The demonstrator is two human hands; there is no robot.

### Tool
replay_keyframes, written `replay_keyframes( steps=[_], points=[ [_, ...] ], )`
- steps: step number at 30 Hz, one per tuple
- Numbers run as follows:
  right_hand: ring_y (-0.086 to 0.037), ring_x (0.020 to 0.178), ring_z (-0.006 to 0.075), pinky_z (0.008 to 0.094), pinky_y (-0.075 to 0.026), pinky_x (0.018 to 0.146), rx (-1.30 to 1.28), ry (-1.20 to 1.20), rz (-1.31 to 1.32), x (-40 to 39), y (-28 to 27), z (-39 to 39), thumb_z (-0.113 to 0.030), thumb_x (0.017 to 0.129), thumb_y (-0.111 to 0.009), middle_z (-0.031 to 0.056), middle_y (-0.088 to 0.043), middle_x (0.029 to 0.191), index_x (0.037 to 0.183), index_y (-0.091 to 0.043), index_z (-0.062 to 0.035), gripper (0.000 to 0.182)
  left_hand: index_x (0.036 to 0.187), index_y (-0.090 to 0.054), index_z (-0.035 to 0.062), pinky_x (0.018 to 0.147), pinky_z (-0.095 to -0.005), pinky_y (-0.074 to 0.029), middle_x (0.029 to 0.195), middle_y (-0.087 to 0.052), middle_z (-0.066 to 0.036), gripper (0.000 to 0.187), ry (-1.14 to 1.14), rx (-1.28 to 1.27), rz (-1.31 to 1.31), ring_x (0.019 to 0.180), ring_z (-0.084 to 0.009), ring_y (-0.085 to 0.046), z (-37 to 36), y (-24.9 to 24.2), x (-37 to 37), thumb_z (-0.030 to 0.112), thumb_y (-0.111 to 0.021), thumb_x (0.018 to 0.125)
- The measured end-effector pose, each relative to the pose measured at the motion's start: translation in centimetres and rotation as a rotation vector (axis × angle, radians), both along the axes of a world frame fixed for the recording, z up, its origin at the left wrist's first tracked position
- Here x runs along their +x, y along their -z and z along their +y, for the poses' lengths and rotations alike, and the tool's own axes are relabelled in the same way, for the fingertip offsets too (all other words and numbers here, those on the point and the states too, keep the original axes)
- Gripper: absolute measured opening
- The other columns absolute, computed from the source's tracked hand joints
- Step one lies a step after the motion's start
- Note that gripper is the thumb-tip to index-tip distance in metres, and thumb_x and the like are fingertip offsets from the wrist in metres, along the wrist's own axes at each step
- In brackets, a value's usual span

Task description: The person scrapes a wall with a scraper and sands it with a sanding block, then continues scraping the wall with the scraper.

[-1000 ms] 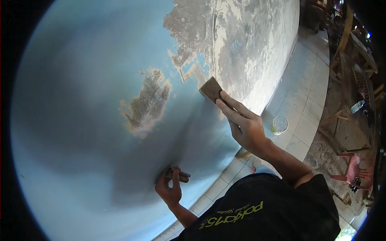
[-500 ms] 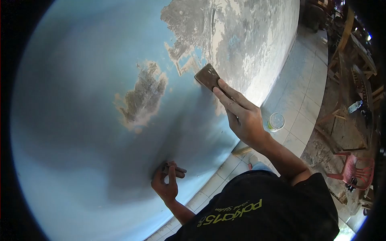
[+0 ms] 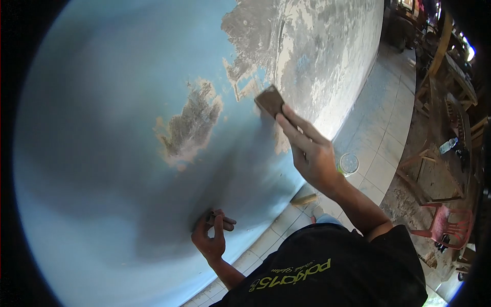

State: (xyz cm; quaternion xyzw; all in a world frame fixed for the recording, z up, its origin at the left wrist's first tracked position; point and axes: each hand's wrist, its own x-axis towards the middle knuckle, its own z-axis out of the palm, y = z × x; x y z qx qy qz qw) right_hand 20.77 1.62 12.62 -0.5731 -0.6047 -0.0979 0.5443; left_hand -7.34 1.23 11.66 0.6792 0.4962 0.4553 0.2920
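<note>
A blue wall [image 3: 102, 128] with bare grey patches fills the left and middle of the view. My right hand [image 3: 312, 153] grips a dark rectangular block [image 3: 269, 101], which lies against the wall beside the large grey patch [image 3: 317, 51]. Lower down, my left hand [image 3: 209, 238] is close to the wall, its thumb and fingers closed round a small rolled brownish piece [image 3: 228, 223]. Between the hands and to their upper left is a smaller grey patch [image 3: 189, 123].
A white bucket [image 3: 348, 164] stands on the tiled floor [image 3: 376, 135] at the wall's foot, near a wooden piece [image 3: 304, 200]. On the right are a red plastic chair [image 3: 444, 225], wooden furniture [image 3: 437, 117] and a clear bottle [image 3: 448, 146].
The view has shifted slightly, so the wall patches appear farther right. My right hand and the block sit slightly farther right and lower in view. My left hand keeps its closed grip.
</note>
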Motion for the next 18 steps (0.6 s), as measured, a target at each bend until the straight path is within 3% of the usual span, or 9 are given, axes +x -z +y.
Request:
replay_keyframes(
  steps=[3,8,11,14,18],
  points=[
    [-0.066,0.107,0.0282,0.0338,-0.058,0.083,0.103,0.018,0.043,0.4,-1.9,1.0,0.005,0.083,-0.061,0.0088,-0.057,0.136,0.125,-0.064,-0.0106,0.045,0.095,-0.066,-0.0034,0.07,-0.0314,-0.055,0.059,-0.066,-0.006,0.011,0.043,-0.059,-0.021,0.063,-0.0168,-0.069,-0.1,0.5,-0.4,0.005,-0.059,0.093],
    [-0.065,0.11,0.0277,0.0342,-0.058,0.086,-0.022,-0.003,0.038,-0.3,0.9,-0.4,0.008,0.083,-0.06,0.0101,-0.058,0.135,0.124,-0.065,-0.01,0.045,0.1,-0.068,-0.0024,0.074,-0.0323,-0.056,0.069,-0.07,-0.008,0.013,0.009,-0.045,-0.025,0.07,-0.0163,-0.07,0.7,2.8,-2.3,0.004,-0.062,0.091],
    [-0.064,0.112,0.0285,0.034,-0.057,0.087,0.028,-0.017,0.052,0.2,-0.7,0.5,0.01,0.083,-0.06,0.0119,-0.058,0.135,0.124,-0.065,-0.0086,0.045,0.101,-0.069,-0.0028,0.075,-0.0323,-0.056,0.073,-0.072,-0.009,0.014,0.037,-0.021,-0.032,0.071,-0.0156,-0.07,0.7,2.9,-2.4,0.004,-0.063,0.09],
    [-0.064,0.112,0.0289,0.0336,-0.056,0.088,0.097,0.008,0.034,0.8,-2.0,0.8,0.01,0.084,-0.06,0.0137,-0.058,0.134,0.123,-0.065,-0.0062,0.043,0.099,-0.069,-0.0034,0.073,-0.0311,-0.055,0.069,-0.07,-0.008,0.012,0.001,0.035,-0.031,0.068,-0.0149,-0.069,0.4,1.4,-1.2,0.004,-0.063,0.091],
    [-0.062,0.115,0.0303,0.0341,-0.054,0.094,-0.024,-0.016,0.009,0.0,-0.1,-0.2,0.011,0.084,-0.058,0.0151,-0.058,0.134,0.124,-0.065,-0.0057,0.044,0.094,-0.068,-0.0033,0.069,-0.029,-0.054,0.058,-0.064,-0.005,0.009,-0.01,-0.087,-0.064,0.059,-0.0132,-0.066,0.0,-0.2,-0.2,0.003,-0.062,0.091]
  ],
)
